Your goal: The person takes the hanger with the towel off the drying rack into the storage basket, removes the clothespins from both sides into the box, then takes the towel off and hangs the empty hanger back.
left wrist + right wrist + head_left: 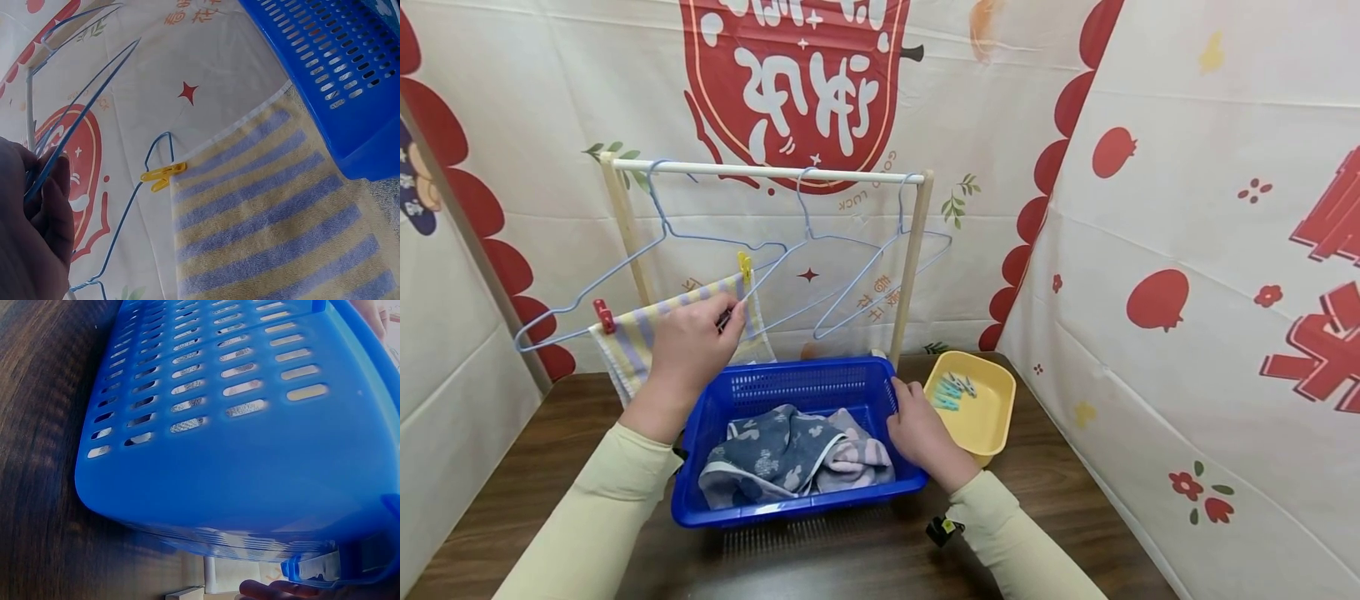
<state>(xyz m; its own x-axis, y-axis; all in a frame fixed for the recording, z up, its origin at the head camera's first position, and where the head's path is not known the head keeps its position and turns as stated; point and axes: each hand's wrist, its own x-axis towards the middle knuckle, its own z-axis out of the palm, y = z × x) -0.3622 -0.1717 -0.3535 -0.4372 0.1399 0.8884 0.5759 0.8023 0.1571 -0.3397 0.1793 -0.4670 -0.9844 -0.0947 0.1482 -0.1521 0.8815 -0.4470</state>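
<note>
My left hand [694, 337] pinches the lower left end of the middle blue wire hanger [808, 236]; the wire [80, 119] runs into the curled fingers in the left wrist view. Behind this hand, a yellow and purple striped towel [262, 206] hangs on the left hanger [625, 261], held by a red clothespin [603, 317] and a yellow clothespin [745, 265]. At the right side of the blue basket [797, 505], my right hand [921, 427] grips the rim. Inside lie a grey patterned towel [775, 450] and a pink one [859, 458], both crumpled.
A rack with a white bar [760, 172] and wooden posts [913, 267] stands behind the basket. Its right hanger [932, 258] bears nothing. On the brown table [1060, 508], a yellow tub [992, 417] holds several clothespins [951, 390]. Printed cloth walls enclose the table.
</note>
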